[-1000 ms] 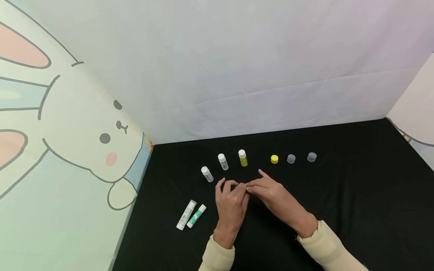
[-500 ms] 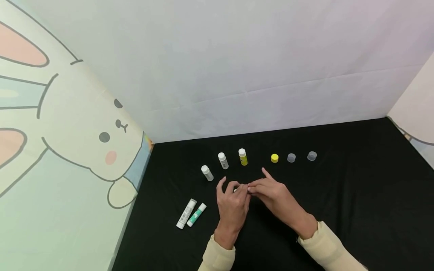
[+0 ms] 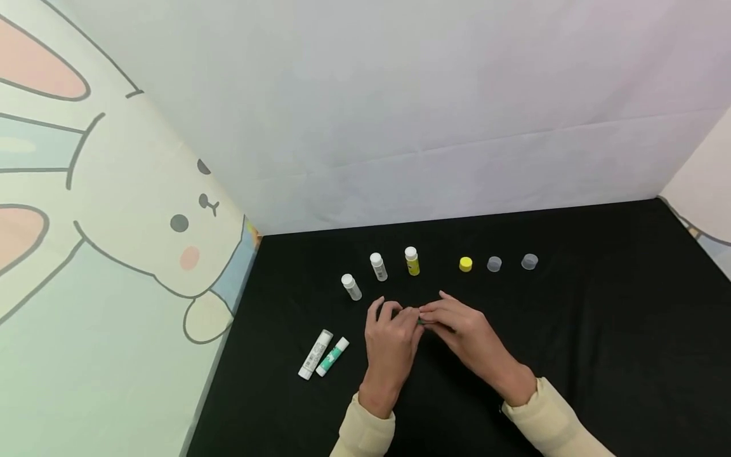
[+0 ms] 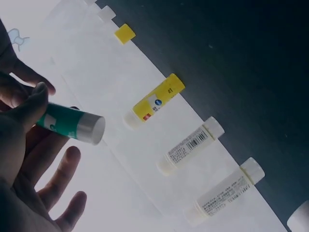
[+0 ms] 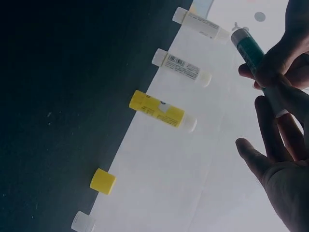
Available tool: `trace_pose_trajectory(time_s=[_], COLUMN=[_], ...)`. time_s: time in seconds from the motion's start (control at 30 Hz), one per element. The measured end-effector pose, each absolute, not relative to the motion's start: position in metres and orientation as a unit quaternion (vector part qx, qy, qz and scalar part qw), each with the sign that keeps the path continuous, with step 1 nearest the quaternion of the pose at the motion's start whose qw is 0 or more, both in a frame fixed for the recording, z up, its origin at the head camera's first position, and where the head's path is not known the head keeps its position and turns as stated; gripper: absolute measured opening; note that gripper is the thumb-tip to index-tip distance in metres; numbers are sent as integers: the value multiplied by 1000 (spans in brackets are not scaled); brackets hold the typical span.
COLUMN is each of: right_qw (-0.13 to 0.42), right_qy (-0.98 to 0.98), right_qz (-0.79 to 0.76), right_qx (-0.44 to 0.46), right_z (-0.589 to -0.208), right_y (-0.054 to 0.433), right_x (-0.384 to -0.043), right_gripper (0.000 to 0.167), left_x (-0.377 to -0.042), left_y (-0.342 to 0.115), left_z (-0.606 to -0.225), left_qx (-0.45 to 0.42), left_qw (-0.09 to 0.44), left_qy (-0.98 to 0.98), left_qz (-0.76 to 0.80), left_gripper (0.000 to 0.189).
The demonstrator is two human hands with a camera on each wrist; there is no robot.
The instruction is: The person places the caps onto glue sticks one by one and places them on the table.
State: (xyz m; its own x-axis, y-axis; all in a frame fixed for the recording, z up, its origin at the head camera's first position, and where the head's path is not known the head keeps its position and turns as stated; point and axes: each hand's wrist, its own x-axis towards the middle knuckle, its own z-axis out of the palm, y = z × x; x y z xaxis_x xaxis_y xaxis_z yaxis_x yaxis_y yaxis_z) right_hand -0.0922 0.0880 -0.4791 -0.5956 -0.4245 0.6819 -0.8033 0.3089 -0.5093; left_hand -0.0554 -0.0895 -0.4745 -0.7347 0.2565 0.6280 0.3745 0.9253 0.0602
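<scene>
Both hands meet over the table around a green glue stick (image 4: 62,121). My left hand (image 3: 390,346) grips its green body between thumb and fingers. At the other, white end (image 5: 275,100), my right hand (image 3: 465,327) pinches with thumb and fingertips, its other fingers spread in the right wrist view. From the head, only a sliver of green shows between the hands. Beyond them stand a yellow glue stick (image 3: 413,265) and two white glue sticks, a nearer one (image 3: 352,289) and a farther one (image 3: 379,269), all with white tops.
A yellow cap (image 3: 466,264) and two clear caps, one at centre (image 3: 494,264) and one farther right (image 3: 529,261), sit in a row. Left of the hands lie a white glue stick (image 3: 315,355) and another green one (image 3: 332,357). A pale wall backs the black tabletop (image 3: 617,304).
The hands stay together in nearly the same place, with small finger shifts; the right index finger has come down. A bit of green now shows between them. The head view has tilted slightly.
</scene>
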Motion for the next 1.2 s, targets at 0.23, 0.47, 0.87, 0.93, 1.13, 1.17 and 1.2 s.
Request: trace_pose_trajectory(time_s=[0.23,0.47,0.87,0.93,1.13,1.17,1.2], right_qw=[221,207,180,177,166,167,169], right_qy=[-775,-774,-791,-793,-795,-795,-795], right_qz=[431,436,421,420,426,426,425], right_qx=[405,409,407,404,399,399,399], right_z=[-475,-477,-479,-479,-479,-480,-480], right_y=[84,81,82,83,84,84,85], right_x=[-94,-95,-94,-94,-94,-94,-94], right_gripper=[43,42,41,41,39,38,38], left_x=[-54,-52,-43,-42,-36,-35,-35], left_y=[-94,-99,-107,-109,-117,-118,-120], left_z=[-472,-471,-474,-476,-478,-478,-479], left_qx=[-164,-152,-131,-126,-106,-103,-99], left_qw=[327,332,314,307,295,294,294], left_qy=[-927,-929,-938,-941,-948,-949,-949], left_qz=[-82,-63,-61,-58,-51,-51,-51], left_gripper=[22,20,23,25,27,28,28])
